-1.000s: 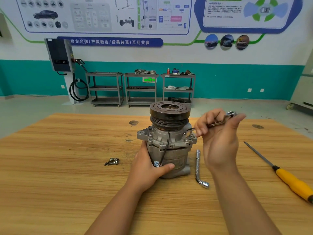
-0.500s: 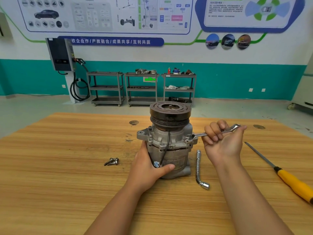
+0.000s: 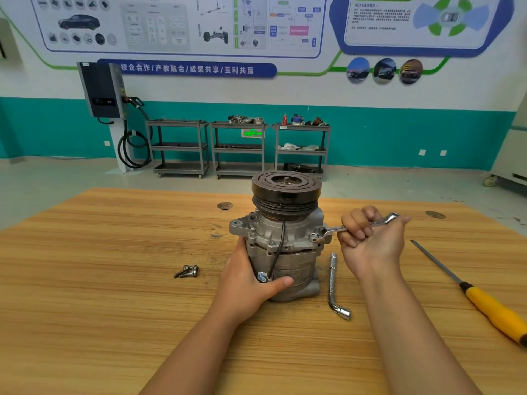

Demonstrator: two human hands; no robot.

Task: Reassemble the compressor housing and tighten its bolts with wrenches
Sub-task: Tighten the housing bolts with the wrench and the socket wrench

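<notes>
While the compressor (image 3: pixel 285 246) stands upright on the wooden table (image 3: pixel 99 295), the left hand (image 3: pixel 248 283) wraps around its side, and the right hand (image 3: pixel 370 240) grips a wrench (image 3: pixel 336 230) set on a bolt.

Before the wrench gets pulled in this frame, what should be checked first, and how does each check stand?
1. Housing braced: ok. The left hand grips the compressor low down, upright on the table.
2. Ring end seated: cannot tell. The wrench has its ring end on the right flange; bolt engagement is hidden.
3. Grip: ok. The right hand has its fingers curled round the wrench shaft.
4. Swing path: ok, it seems. The L-shaped socket wrench lies flat on the table, lower down.
5. All bolts fitted: not ok. Two loose bolts lie left of the compressor.
</notes>
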